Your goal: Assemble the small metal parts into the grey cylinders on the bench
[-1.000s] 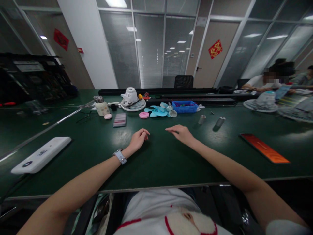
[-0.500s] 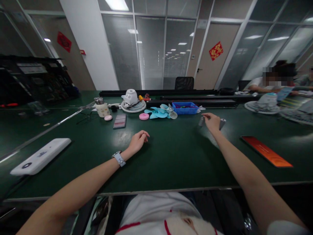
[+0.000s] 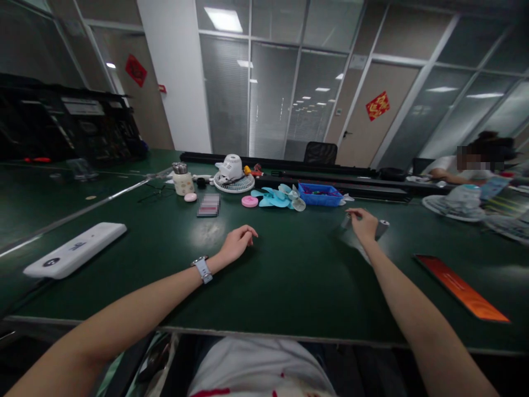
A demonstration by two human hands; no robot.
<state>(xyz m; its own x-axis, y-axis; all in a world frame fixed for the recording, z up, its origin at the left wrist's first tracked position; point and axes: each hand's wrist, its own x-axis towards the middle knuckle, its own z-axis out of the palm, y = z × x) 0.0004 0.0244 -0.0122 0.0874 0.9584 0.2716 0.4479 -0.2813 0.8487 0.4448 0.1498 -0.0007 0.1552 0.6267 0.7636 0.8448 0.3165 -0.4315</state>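
My right hand point(image 3: 363, 225) is over the table at the right of centre, its thumb and fingers pinched together at the top of a small grey cylinder point(image 3: 346, 221). A second grey cylindrical end point(image 3: 383, 224) shows just past the other side of this hand; whether the two are joined is hidden. Below the hand lies a pale patch, too dim to name. My left hand point(image 3: 237, 244), with a watch point(image 3: 202, 270) on its wrist, rests low over the bare green tabletop point(image 3: 285, 275). Its fingers are loosely bent and hold nothing.
Along the back stand a blue bin point(image 3: 320, 195), blue fan blades point(image 3: 276, 197), a pink round thing point(image 3: 249, 202), a white fan part point(image 3: 232, 168) and a jar point(image 3: 183, 182). A white power strip point(image 3: 76, 251) lies left, an orange panel point(image 3: 460, 286) right. Another person sits far right.
My view has tilted, so the table things sit further right and mostly lower. My left fingers have loosened slightly. The right hand stays pinched at the grey cylinder.
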